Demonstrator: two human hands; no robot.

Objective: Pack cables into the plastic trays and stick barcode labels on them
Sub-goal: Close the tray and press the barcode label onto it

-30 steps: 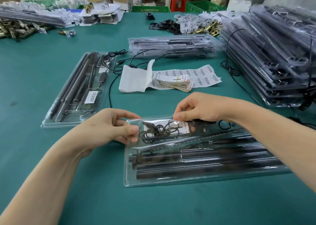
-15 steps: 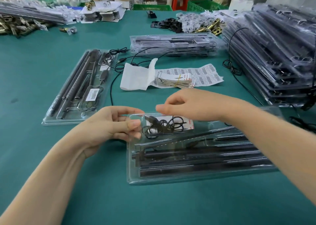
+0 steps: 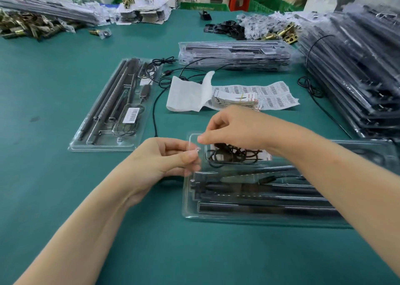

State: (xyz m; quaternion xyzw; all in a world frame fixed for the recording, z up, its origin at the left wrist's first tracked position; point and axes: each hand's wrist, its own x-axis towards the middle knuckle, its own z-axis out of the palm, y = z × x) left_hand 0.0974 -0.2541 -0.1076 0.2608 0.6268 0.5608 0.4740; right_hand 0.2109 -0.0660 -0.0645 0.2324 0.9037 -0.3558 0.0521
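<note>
A clear plastic tray (image 3: 249, 218) lies in front of me with black rods along its length. A coiled black cable (image 3: 234, 154) sits in its far-left compartment on a white card. My left hand (image 3: 164, 161) pinches the tray's left end, thumb on top. My right hand (image 3: 233, 129) pinches the tray's clear lid at its far-left corner, above the cable. A sheet of barcode labels (image 3: 272, 94) lies behind the tray. Another packed tray (image 3: 112, 141) with a barcode label (image 3: 132, 114) stuck on it lies to the left.
A tall stack of packed trays (image 3: 357, 72) fills the right side, and a smaller stack (image 3: 233, 55) lies at the back centre. Loose black cables (image 3: 186, 68) trail over the green table (image 3: 65, 198). A white backing paper (image 3: 186, 94), a card bundle (image 3: 236, 100) and brass hardware (image 3: 26, 25) lie farther off.
My right hand has moved left from the middle of the tray's far edge to its far-left corner. My left hand has stayed at the tray's left end.
</note>
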